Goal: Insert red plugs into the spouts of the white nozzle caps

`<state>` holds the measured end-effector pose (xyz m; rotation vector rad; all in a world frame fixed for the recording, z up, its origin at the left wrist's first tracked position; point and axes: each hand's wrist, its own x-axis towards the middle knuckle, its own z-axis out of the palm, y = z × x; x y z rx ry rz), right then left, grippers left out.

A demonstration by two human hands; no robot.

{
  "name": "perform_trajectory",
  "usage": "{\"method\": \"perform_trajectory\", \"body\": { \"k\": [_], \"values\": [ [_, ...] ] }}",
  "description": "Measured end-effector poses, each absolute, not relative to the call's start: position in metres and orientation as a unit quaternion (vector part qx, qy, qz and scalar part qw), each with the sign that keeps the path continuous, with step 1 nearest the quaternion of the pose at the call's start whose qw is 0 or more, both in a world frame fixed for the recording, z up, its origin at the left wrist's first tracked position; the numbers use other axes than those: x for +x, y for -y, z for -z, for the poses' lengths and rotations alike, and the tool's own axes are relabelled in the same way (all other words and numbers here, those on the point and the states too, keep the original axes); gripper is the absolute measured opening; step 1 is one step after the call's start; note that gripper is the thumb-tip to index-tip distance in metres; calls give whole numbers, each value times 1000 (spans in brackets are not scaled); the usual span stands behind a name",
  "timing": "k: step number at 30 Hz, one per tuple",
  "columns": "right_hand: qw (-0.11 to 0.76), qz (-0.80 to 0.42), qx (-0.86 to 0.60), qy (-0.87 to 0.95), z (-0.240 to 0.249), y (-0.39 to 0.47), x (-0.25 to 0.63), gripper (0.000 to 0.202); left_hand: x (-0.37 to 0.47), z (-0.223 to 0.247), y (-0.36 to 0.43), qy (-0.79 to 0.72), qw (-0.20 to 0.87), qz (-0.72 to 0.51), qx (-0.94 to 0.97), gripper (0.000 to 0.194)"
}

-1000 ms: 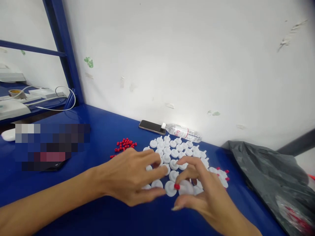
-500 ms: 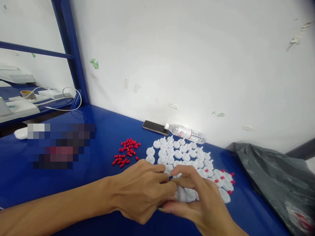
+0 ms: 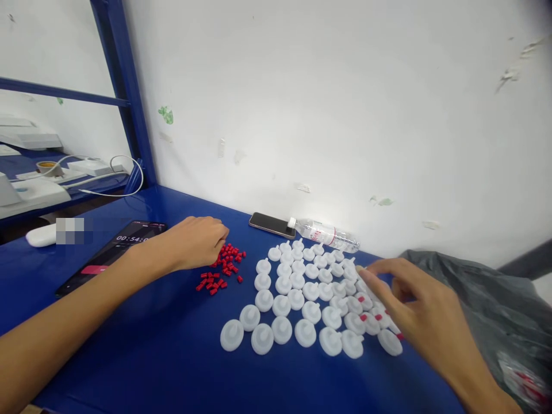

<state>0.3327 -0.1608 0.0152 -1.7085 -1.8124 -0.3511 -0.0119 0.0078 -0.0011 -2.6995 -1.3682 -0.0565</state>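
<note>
My left hand point(image 3: 199, 241) is over the far-left part of the pile of small red caps point(image 3: 227, 259). Its fingers curl downward and look closed; the tips are hidden, so what they hold cannot be made out. My right hand point(image 3: 420, 307) is at the right side of the group of white discs with short stems point(image 3: 311, 290). Its thumb and forefinger are pinched close together at the edge of a white disc point(image 3: 359, 275), which the fingers partly hide. Several discs near this hand carry red caps point(image 3: 364, 317) on their stems; some are behind the fingers.
A phone point(image 3: 110, 253) showing a timer lies under my left forearm. Another phone point(image 3: 272, 225) and a clear bottle point(image 3: 328, 233) lie along the wall. A dark plastic bag point(image 3: 457, 287) covers the right edge of the blue table point(image 3: 172, 351). A white object point(image 3: 41, 235) sits at the left edge.
My hands, together at front centre around a white piece, have parted. The left moved back-left to the red caps, the right moved right. Another red-capped disc now shows among those on the right.
</note>
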Motion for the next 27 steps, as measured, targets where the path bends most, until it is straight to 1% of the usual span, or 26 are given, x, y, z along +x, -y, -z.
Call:
{"method": "perform_trajectory", "body": {
  "k": [4,7,9,13,18,21,25,27],
  "values": [
    [293,145,-663,673,-18,161,341,45,-21,2,-11,476,23,-39,-878,17],
    [287,130,-675,668,-19,162,345,45,-24,2,-12,468,-6,-40,-883,14],
    [275,96,-687,666,-20,163,347,44,-24,3,-12,463,-18,-35,-885,13],
    [219,-23,-697,682,-22,167,354,41,-20,1,-10,459,-39,-28,-887,14],
    [181,-131,-698,681,-33,172,361,40,-14,-4,-10,456,4,16,-890,19],
    [148,-208,-689,678,-38,176,365,36,-11,-2,-15,452,32,70,-888,23],
    [109,-241,-687,677,-38,181,367,25,-7,4,-18,423,67,151,-891,26],
    [93,-249,-686,678,-35,182,366,21,-4,5,-16,412,68,180,-891,32]
  ]
}}
